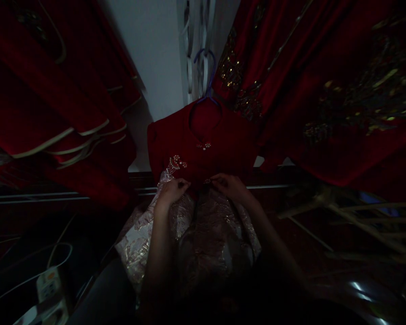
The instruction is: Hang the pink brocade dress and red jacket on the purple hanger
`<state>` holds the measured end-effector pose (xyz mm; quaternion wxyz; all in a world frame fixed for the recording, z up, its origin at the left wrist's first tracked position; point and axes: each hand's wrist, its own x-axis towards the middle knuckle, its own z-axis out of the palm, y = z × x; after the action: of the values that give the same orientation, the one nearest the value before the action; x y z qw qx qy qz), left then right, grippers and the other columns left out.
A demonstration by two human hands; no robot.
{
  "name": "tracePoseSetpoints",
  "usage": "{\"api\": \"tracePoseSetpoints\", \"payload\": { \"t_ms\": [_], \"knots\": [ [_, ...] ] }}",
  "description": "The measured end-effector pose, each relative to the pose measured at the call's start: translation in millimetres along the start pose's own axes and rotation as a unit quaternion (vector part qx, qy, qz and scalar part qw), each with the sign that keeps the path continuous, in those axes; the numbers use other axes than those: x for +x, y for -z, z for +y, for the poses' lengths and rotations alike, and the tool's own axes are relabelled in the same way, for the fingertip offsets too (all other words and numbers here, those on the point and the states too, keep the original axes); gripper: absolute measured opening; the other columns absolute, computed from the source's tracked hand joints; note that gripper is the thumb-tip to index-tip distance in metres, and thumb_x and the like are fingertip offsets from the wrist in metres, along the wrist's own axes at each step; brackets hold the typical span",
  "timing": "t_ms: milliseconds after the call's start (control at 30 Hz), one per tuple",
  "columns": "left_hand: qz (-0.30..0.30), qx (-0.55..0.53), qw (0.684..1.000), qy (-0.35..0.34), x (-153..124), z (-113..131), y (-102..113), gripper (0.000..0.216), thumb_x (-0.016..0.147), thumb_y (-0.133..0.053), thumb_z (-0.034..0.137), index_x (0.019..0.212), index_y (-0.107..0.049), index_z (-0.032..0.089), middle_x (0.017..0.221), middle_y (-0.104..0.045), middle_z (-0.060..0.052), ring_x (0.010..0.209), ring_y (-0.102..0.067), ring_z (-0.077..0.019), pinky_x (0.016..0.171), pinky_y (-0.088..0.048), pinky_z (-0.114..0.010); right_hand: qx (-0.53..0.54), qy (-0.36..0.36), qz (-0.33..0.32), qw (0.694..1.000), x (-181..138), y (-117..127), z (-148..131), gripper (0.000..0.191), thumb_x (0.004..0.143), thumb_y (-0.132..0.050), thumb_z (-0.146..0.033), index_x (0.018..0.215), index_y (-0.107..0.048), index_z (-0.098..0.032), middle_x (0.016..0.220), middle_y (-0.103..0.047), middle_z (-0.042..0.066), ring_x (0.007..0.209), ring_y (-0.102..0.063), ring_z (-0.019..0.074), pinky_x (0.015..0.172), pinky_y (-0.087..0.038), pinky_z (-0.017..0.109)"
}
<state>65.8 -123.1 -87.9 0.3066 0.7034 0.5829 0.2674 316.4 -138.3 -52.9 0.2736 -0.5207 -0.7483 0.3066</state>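
Observation:
A red garment [219, 140] hangs on a purple hanger [205, 67] in front of me, with small jewelled fastenings near its collar. My left hand [172, 190] and my right hand [230, 186] are both closed in a pinch on its front, close together at a fastening. A beaded tassel ornament [176, 163] sits just above my left hand. Pale pink brocade fabric [209, 230] hangs below my forearms.
Red cloth with cream piping [64, 113] hangs at the left. Red fabric with gold embroidery [341, 90] hangs at the right. A white wall [152, 54] is behind. A power strip with white cables [49, 284] lies on the dark floor at lower left. Pale wooden sticks [352, 212] lie at right.

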Motion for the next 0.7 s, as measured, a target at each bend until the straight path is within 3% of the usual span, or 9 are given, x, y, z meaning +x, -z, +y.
{"api": "tracePoseSetpoints", "payload": {
  "t_ms": [167, 400, 567, 700],
  "knots": [
    [-0.03, 0.007, 0.999, -0.012, 0, 0, -2, 0.03, 0.082, -0.056, 0.045, 0.098, -0.073, 0.027, 0.102, -0.074, -0.004, 0.093, -0.068, -0.0231, 0.085, -0.05, -0.033, -0.047, -0.018, 0.016, 0.999, 2, -11, 7, 0.024, 0.084, -0.059, -0.028, 0.106, -0.065, -0.024, 0.081, -0.073, 0.001, 0.072, -0.069, 0.0164, 0.063, -0.049, 0.025],
    [-0.029, 0.014, 0.999, 0.025, 4, -4, -4, 0.021, 0.073, -0.062, 0.023, 0.091, -0.073, 0.024, 0.085, -0.074, -0.003, 0.077, -0.069, -0.0185, 0.072, -0.05, -0.027, -0.036, -0.029, 0.019, 0.999, 5, -20, 5, 0.016, 0.08, -0.063, -0.03, 0.094, -0.063, -0.022, 0.072, -0.068, -0.001, 0.064, -0.065, 0.0132, 0.057, -0.044, 0.021],
    [-0.025, 0.022, 0.999, 0.038, 5, -1, 1, 0.015, 0.073, -0.061, 0.026, 0.083, -0.073, 0.023, 0.083, -0.074, -0.002, 0.075, -0.068, -0.0182, 0.069, -0.05, -0.027, -0.031, -0.026, 0.092, 0.995, 9, -33, 10, 0.024, 0.077, -0.066, -0.043, 0.083, -0.058, -0.021, 0.064, -0.059, -0.003, 0.057, -0.058, 0.0119, 0.053, -0.04, 0.021],
    [-0.006, 0.029, 0.998, 0.051, 3, 3, 6, 0.017, 0.074, -0.06, 0.027, 0.082, -0.074, 0.026, 0.084, -0.075, -0.001, 0.076, -0.069, -0.0187, 0.068, -0.049, -0.027, -0.014, 0.017, 0.161, 0.987, 13, -39, 12, 0.017, 0.079, -0.063, -0.034, 0.075, -0.055, -0.02, 0.072, -0.06, -0.001, 0.064, -0.057, 0.0118, 0.06, -0.043, 0.022]
  ]
}}
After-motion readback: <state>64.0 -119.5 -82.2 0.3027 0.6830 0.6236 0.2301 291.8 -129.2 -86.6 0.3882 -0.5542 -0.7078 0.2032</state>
